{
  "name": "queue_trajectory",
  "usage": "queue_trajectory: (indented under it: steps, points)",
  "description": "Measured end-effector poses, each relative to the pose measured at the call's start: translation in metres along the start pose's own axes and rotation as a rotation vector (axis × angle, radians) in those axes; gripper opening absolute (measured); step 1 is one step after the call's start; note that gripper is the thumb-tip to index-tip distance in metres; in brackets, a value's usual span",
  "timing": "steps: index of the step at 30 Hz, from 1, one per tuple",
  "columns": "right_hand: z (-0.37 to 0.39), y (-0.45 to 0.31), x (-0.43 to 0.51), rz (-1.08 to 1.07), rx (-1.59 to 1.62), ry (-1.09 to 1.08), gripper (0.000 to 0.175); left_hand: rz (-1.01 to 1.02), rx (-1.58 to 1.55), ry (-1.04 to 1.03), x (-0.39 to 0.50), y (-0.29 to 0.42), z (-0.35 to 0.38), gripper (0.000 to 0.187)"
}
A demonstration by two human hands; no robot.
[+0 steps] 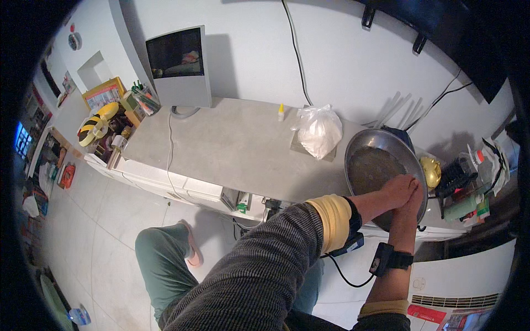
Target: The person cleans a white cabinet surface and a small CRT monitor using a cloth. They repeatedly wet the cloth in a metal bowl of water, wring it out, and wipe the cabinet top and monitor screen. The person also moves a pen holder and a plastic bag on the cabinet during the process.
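Observation:
A round metal basin [354, 142] sits tilted at the right part of the grey countertop. Its brownish bottom appears wet or filled with murky liquid; I cannot tell which. Over its right inner side, my left hand [398, 191] and my right hand [413, 197] are pressed together. Whether anything is held between them is hidden. My left arm, in a dark ribbed sleeve with a yellow cuff, reaches across from the lower left. A black strapped device [387, 260] is on my right forearm, with a cable running from it.
On the grey countertop [232, 136] stand a knotted plastic bag of pale contents [319, 132], a small yellow-capped bottle [281, 112] and a grey monitor [182, 82]. A golden ornament [430, 171] is right of the basin. A bee-shaped toy [97, 124] lies at the far left.

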State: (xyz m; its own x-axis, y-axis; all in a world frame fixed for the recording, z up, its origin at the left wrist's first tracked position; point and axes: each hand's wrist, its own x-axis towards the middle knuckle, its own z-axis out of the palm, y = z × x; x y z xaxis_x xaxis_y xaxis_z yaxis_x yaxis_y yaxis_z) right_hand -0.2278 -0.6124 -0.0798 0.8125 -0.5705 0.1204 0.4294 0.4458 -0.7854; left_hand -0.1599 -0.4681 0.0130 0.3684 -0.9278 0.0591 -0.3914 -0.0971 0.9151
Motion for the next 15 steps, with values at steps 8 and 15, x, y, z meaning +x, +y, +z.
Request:
queue_trajectory:
  steps: [8, 15]
  points:
    - [0.035, -0.007, -0.019, 0.097, 0.232, 0.146, 0.041, 0.155, -0.043, 0.251, 0.005, -0.017, 0.022, 0.037]
    - [0.098, -0.021, -0.035, 0.151, 0.161, 0.394, 0.046, -0.038, -0.049, 0.293, 0.002, -0.019, 0.007, 0.040]
